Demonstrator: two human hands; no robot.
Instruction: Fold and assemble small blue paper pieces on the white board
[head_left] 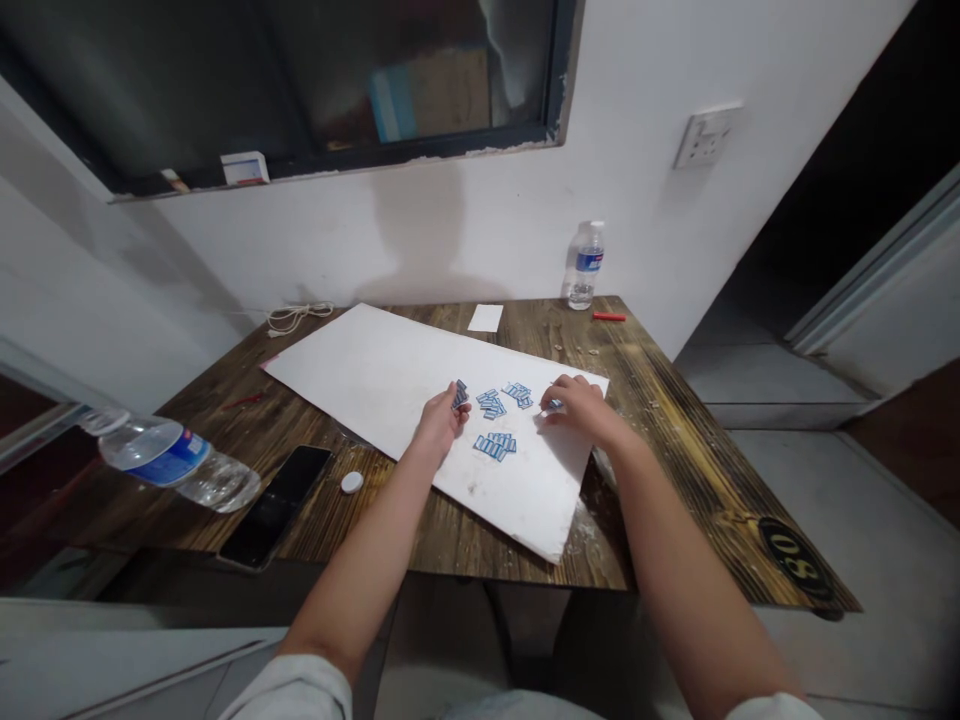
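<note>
Plastic bottle (587, 266) beyond blue pieces (492, 405)

Left hand (444, 420) gripping, right hand (574, 403) curled downward

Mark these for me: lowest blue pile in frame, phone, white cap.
Blue pile (496, 446): head view, middle of the overlapping pieces.
Phone (277, 505): head view, middle of its dark screen.
White cap (352, 482): head view, middle of its upward face.

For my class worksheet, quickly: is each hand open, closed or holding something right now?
Left hand: closed, holding small blue-edged pieces.
Right hand: fingers curled at another blue-edged piece; whether it is gripped cannot be told.
</note>
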